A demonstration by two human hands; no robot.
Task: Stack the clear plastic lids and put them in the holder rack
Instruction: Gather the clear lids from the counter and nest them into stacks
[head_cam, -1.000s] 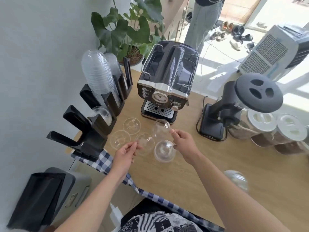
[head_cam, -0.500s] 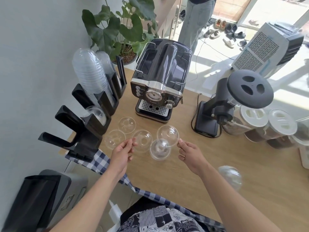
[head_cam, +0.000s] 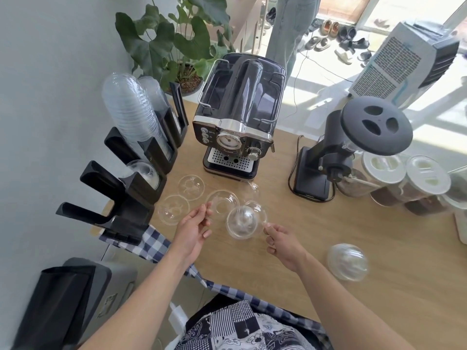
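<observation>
Several clear dome lids lie loose on the wooden counter (head_cam: 316,248). My left hand (head_cam: 194,228) pinches the rim of one upturned lid (head_cam: 222,204). My right hand (head_cam: 280,239) pinches the right edge of a dome lid (head_cam: 242,222) that overlaps another lid just behind it. Two more lids (head_cam: 190,187) (head_cam: 173,210) rest near the black holder rack (head_cam: 126,205) at the left. That rack holds a tall lid stack (head_cam: 131,114) and, in a nearer slot, a short stack (head_cam: 144,170). A lone lid (head_cam: 347,265) sits far right.
A black espresso machine (head_cam: 237,127) stands behind the lids, a grinder (head_cam: 353,142) and white-lidded jars (head_cam: 404,183) to the right. A potted plant (head_cam: 177,46) sits in the back corner. A checked cloth (head_cam: 154,243) hangs over the counter's near edge.
My right hand lowered the lid it held up, let go, then drew back and closed on the edge of the near dome lid. My left hand kept its lid.
</observation>
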